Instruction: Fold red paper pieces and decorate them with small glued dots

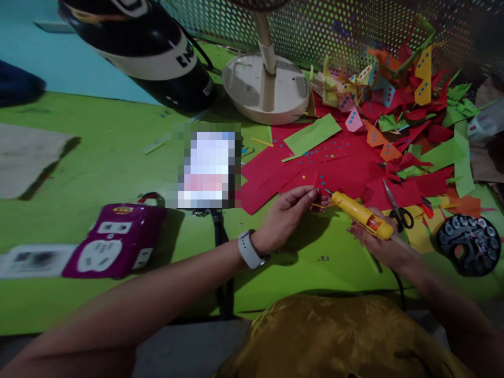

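Note:
My right hand (374, 236) is wrapped round a yellow hot glue gun (360, 214), with a glue stick coming out of its back end. The gun's metal nozzle points left, close to the fingertips of my left hand (289, 212). That hand, with a grey watch band (249, 249) at the wrist, is closed in a pinch on a small piece of coloured paper (315, 181), partly hidden by the fingers. Red paper sheets (291, 165) lie just beyond both hands, sprinkled with tiny blue bits. Right of the gun rest black-handled scissors (399, 212).
Folded paper shapes (378, 139) are heaped at the back right. A round black case (468, 244) sits at the right edge. Left stand a phone (208, 170), a purple power adapter (114, 241) and a large black bottle (157, 58). Behind is a white fan base (263, 89).

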A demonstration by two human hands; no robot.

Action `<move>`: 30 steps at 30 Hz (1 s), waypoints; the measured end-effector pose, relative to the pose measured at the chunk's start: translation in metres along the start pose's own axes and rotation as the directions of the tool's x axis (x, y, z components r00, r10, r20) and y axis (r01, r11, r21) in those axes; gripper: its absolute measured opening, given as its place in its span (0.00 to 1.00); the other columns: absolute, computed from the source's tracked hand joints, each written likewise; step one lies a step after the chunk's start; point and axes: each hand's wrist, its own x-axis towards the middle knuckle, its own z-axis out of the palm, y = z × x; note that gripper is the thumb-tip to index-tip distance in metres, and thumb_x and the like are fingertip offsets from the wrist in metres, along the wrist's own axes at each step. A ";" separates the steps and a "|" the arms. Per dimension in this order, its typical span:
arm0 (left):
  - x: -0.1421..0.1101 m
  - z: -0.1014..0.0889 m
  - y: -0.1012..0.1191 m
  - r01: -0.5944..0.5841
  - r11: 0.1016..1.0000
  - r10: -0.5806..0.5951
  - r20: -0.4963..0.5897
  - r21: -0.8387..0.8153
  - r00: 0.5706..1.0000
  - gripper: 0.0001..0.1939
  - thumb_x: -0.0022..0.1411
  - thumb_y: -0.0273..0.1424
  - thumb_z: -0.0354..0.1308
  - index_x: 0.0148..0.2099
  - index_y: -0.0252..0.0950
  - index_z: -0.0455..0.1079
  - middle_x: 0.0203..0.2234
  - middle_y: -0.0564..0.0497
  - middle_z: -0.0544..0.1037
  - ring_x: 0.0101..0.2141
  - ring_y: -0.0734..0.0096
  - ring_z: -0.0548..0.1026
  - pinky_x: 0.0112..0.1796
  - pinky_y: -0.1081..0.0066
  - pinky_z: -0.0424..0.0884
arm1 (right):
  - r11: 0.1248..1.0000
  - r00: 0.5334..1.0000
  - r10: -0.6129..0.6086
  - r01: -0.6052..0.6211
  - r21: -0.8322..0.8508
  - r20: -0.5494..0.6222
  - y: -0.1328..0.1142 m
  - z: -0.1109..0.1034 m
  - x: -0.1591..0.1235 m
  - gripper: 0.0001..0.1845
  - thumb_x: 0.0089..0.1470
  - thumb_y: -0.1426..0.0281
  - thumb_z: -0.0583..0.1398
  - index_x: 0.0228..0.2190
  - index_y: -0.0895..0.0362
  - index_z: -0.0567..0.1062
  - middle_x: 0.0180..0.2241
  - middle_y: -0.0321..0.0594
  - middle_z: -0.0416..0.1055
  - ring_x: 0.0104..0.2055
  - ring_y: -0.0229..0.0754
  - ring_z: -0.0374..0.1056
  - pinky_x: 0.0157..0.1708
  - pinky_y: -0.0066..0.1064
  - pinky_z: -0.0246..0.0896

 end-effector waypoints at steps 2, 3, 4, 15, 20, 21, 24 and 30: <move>0.000 -0.001 -0.001 -0.004 1.000 0.004 0.004 -0.007 1.000 0.20 0.55 0.50 0.69 0.37 0.38 0.79 0.32 0.50 0.84 0.34 0.69 0.80 0.41 0.68 0.76 | 0.999 1.000 -0.010 0.010 0.053 0.011 0.000 -0.001 0.000 0.19 0.59 0.50 0.58 0.28 0.51 0.66 0.19 0.28 0.66 0.19 0.36 0.64 0.24 0.28 0.61; 0.000 -0.001 -0.001 -0.005 1.000 0.005 0.002 -0.008 1.000 0.20 0.55 0.50 0.69 0.37 0.38 0.79 0.32 0.50 0.84 0.34 0.69 0.80 0.42 0.68 0.76 | 0.997 1.000 -0.013 0.011 0.079 0.018 0.000 -0.002 0.000 0.18 0.59 0.51 0.58 0.27 0.51 0.67 0.19 0.28 0.66 0.19 0.36 0.63 0.23 0.28 0.60; 0.000 -0.001 -0.001 -0.004 1.000 0.004 -0.002 -0.004 1.000 0.20 0.55 0.50 0.69 0.38 0.38 0.79 0.33 0.50 0.84 0.34 0.68 0.80 0.42 0.67 0.76 | 0.995 1.000 -0.017 0.014 0.095 0.022 0.000 -0.002 0.000 0.18 0.59 0.52 0.59 0.27 0.51 0.68 0.20 0.29 0.66 0.19 0.35 0.63 0.23 0.28 0.60; 0.000 -0.002 -0.002 0.007 0.999 -0.006 -0.003 0.037 1.000 0.22 0.55 0.52 0.68 0.39 0.37 0.79 0.34 0.47 0.85 0.37 0.63 0.82 0.45 0.63 0.76 | 0.999 0.999 -0.010 0.008 0.037 0.039 -0.004 -0.006 0.002 0.20 0.61 0.51 0.57 0.27 0.52 0.72 0.22 0.31 0.66 0.22 0.36 0.66 0.27 0.29 0.62; 0.001 -0.003 -0.003 0.002 0.999 -0.001 -0.004 0.050 1.000 0.22 0.56 0.52 0.67 0.39 0.37 0.79 0.34 0.48 0.85 0.37 0.63 0.82 0.44 0.63 0.77 | 0.998 0.998 -0.052 0.052 0.022 0.028 -0.002 -0.004 0.002 0.23 0.63 0.50 0.55 0.25 0.52 0.73 0.22 0.33 0.66 0.23 0.38 0.67 0.26 0.31 0.62; 0.001 -0.002 -0.003 0.004 0.999 -0.004 -0.004 0.051 1.000 0.22 0.55 0.52 0.67 0.39 0.37 0.79 0.34 0.48 0.85 0.37 0.63 0.82 0.44 0.63 0.77 | 0.998 0.998 -0.060 0.059 0.015 0.018 0.000 -0.002 0.001 0.23 0.63 0.50 0.54 0.25 0.51 0.73 0.23 0.34 0.66 0.24 0.39 0.68 0.26 0.31 0.62; 0.000 -0.002 -0.003 0.005 0.999 -0.004 -0.005 0.052 1.000 0.23 0.55 0.52 0.67 0.39 0.37 0.79 0.34 0.48 0.85 0.37 0.62 0.82 0.44 0.63 0.77 | 0.999 0.998 -0.052 0.052 -0.002 0.019 0.004 0.001 -0.001 0.24 0.63 0.50 0.53 0.24 0.51 0.72 0.25 0.35 0.68 0.26 0.40 0.69 0.28 0.32 0.64; -0.002 -0.002 -0.002 -0.046 0.993 0.048 -0.021 0.112 0.999 0.21 0.58 0.51 0.66 0.40 0.38 0.79 0.35 0.48 0.84 0.36 0.65 0.80 0.42 0.65 0.77 | 0.997 0.996 -0.070 0.069 -0.024 -0.062 0.007 0.003 -0.004 0.17 0.62 0.54 0.58 0.26 0.52 0.67 0.20 0.30 0.64 0.20 0.35 0.62 0.23 0.28 0.60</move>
